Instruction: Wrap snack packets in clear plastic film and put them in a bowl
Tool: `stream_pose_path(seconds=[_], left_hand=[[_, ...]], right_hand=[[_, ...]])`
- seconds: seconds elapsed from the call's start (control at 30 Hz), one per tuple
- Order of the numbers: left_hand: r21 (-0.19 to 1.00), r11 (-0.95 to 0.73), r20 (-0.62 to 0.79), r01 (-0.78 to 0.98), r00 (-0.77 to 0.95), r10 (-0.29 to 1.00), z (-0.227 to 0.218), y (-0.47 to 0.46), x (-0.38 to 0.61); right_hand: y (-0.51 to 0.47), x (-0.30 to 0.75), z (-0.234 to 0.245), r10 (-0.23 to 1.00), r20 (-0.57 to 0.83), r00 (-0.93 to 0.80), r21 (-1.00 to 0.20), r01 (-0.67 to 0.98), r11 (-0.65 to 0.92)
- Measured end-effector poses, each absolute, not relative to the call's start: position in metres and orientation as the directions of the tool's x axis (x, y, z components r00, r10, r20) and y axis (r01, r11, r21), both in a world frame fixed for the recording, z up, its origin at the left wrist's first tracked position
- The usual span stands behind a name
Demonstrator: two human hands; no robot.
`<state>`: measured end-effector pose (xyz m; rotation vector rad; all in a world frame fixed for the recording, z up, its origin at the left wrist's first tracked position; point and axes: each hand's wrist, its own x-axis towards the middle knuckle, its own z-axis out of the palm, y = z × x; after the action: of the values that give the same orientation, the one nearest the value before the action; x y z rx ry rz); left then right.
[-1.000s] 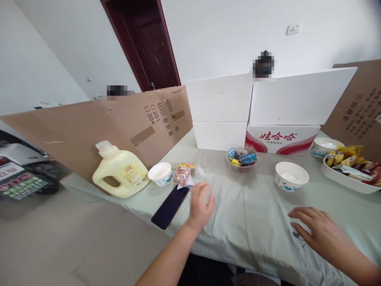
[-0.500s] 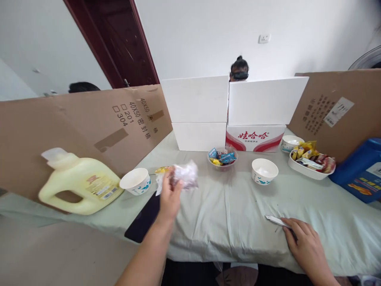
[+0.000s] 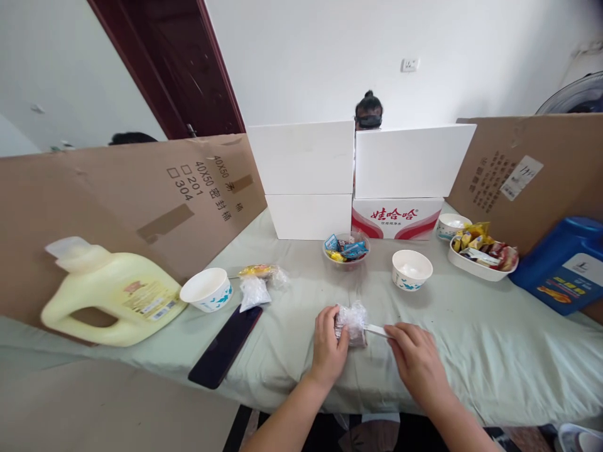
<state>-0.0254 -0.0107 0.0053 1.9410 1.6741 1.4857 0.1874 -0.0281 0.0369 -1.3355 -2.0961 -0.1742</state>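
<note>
My left hand is closed around a small package wrapped in crinkled clear plastic, with something brownish-purple showing underneath. It holds the package low over the cloth at the near middle. Pinched in my right hand is a slim, pale utility knife, pointing left. Its tip meets the package's right side; whether it goes into the wrap I cannot tell. Left of the hands lie a dark phone, a small white plastic packet and a yellow-wrapped item.
A clear bowl of wrapped snacks stands before white boxes. Paper bowls and a white snack tray sit around. A yellow jug and blue bottle flank the table. A person is behind the boxes.
My left hand has carried the package rightward and nearer, away from the other packets. My right hand has moved left and raised the knife from the cloth to the package.
</note>
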Motion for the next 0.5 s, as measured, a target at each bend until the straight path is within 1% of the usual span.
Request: stream_pose_path(seconds=[0.1, 0.2, 0.3, 0.4, 0.5], left_hand=[[0.697, -0.366, 0.541, 0.617, -0.117, 0.833, 0.006, -0.013, -0.025], [0.714, -0.340, 0.520, 0.612, -0.139, 0.843, 0.007, -0.015, -0.025], [0.683, -0.348, 0.549, 0.642, -0.136, 0.825, 0.009, -0.016, -0.026], [0.630, -0.423, 0.603, 0.651, -0.067, 0.795, 0.011, -0.017, -0.026], [0.614, -0.444, 0.599, 0.652, -0.019, 0.800, 0.011, -0.015, -0.025]], right_hand=[[-0.018, 0.150, 0.046, 0.793, 0.490, -0.361, -0.190, 0.844, 0.501], [-0.014, 0.148, 0.040, 0.816, 0.447, -0.367, -0.178, 0.857, 0.483], [-0.014, 0.182, 0.026, 0.843, 0.447, -0.299, -0.155, 0.902, 0.402], [-0.014, 0.226, 0.014, 0.866, 0.462, -0.190, -0.104, 0.958, 0.266], [-0.014, 0.244, 0.012, 0.859, 0.502, -0.102, -0.079, 0.983, 0.164]])
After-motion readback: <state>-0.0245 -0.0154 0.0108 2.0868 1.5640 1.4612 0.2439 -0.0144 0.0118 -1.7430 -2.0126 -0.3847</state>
